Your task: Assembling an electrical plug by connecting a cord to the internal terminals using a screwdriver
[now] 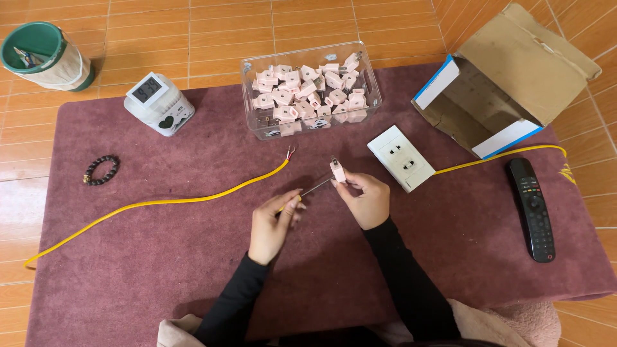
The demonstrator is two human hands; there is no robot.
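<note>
**Small pink plug pinched over the maroon mat**

While the right hand (367,200) pinches a small pale-pink plastic plug (337,171) by its body, prongs up, the left hand (275,222) pinches a thin metal screwdriver (315,187) whose tip meets the plug. Held just above the surface, the plug looks light, rigid and slightly slick, best gripped on its flat sides. Below lies a maroon cloth mat (128,257) on orange floor tiles (193,32), carrying a yellow stripped-end cable (193,199), a clear bin of pink plugs (310,90) and a white wall socket (402,157).
</note>
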